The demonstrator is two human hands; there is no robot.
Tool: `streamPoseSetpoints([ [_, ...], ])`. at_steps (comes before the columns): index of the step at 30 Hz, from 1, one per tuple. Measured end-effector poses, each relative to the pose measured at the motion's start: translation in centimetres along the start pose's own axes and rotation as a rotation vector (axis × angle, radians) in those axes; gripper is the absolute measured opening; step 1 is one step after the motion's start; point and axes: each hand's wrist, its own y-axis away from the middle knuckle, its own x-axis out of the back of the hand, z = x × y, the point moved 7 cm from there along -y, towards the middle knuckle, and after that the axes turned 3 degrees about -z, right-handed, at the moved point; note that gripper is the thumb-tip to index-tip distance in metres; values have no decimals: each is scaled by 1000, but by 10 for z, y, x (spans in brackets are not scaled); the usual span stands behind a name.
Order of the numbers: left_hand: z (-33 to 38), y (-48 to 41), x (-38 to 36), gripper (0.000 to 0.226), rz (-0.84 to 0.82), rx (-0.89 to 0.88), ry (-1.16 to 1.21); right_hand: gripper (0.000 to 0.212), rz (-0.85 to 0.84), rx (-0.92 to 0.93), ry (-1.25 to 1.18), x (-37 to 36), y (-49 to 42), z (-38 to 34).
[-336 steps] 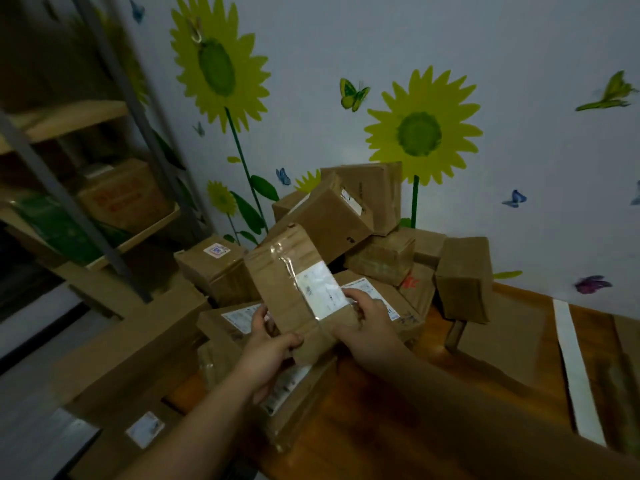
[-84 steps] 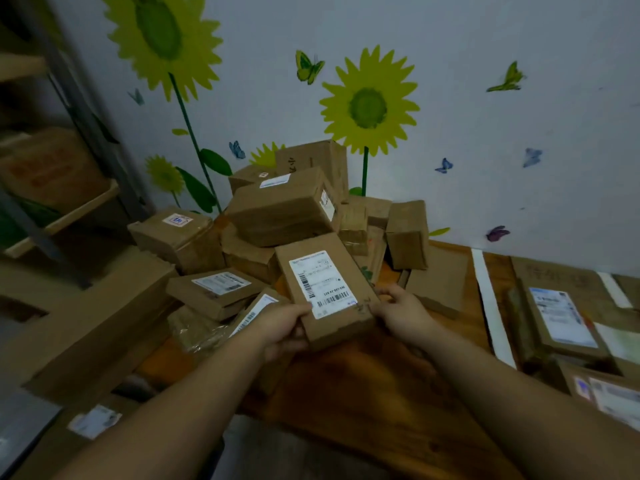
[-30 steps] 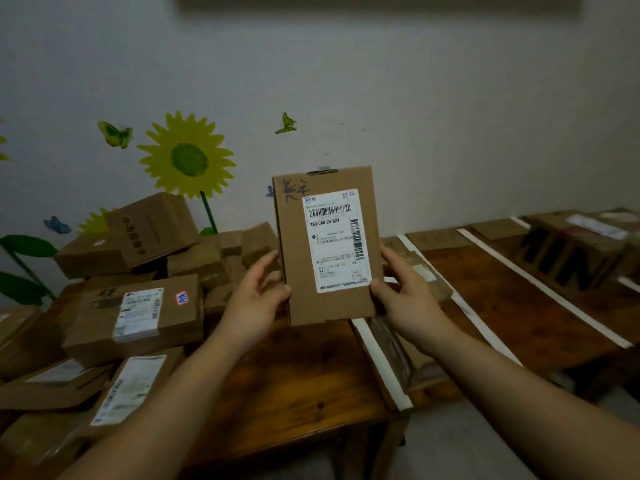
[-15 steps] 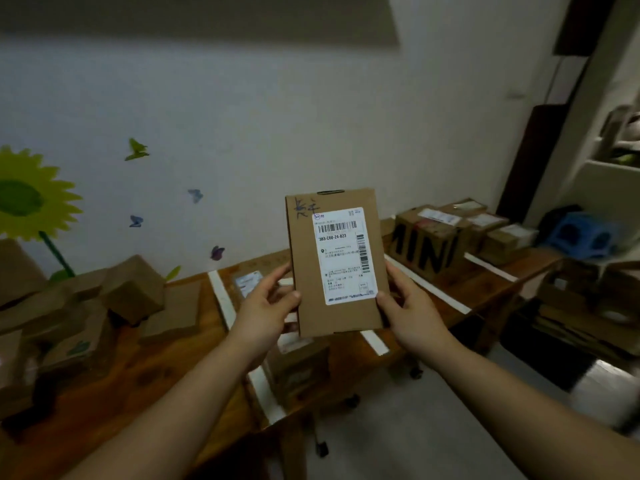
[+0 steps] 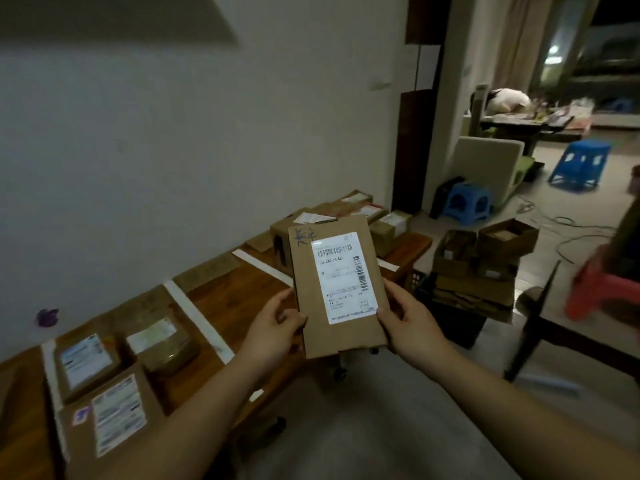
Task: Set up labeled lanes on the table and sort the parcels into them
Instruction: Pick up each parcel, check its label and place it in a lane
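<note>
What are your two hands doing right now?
The left hand grips the flat cardboard parcel by its left edge.
The right hand grips its right edge.

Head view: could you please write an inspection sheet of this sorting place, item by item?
Surface: wooden table, divided into lanes by white tape strips.
Job's things: flat brown parcel held upright, label toward the camera; three labeled parcels lie in the near-left lane; more boxes at the far end.
Clutter: open cardboard boxes stacked on the floor past the table end.
Hands: left hand and right hand each grip a lower side edge of the flat brown parcel.
Cables: loose cable on the floor at right.
Surroundings: white wall, blue stools, red stool; dim light.
</note>
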Motion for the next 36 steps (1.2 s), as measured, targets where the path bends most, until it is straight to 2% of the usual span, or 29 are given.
streamPoseSetpoints([
  [7, 0, -98, -40, 57, -77, 36, -34, 59, -21, -104, 57, 30, -88, 34],
  [14, 11, -205, -53, 54, -151, 126, -141, 61, 24, -81, -40, 67, -205, 24],
  [18, 20, -243, -50, 51, -150, 149, -178, 75, 8, -137, -84, 87, -262, 35],
  [22, 10, -271, -49, 47, 34, 216, -156, 52, -34, -247, -166, 91, -316, 66],
  [25, -16, -282, -60, 59, 186, 374, 161, 51, -64, -340, -215, 93, -354, 98],
  [28, -31, -290, -71, 72, 399, 390, 316, 41, -154, -316, -56, 99, -386, 122],
  [31, -42, -291, -78, 66, 573, 396, 325, 33, -305, -214, 153, 98, -398, 128],
  [33, -49, -292, -84, 59, 595, 421, 266, 41, -403, -156, 239, 94, -399, 132],
  [36, -56, -293, -96, 70, 518, 439, 154, 46, -480, -166, 337, 88, -395, 144],
])
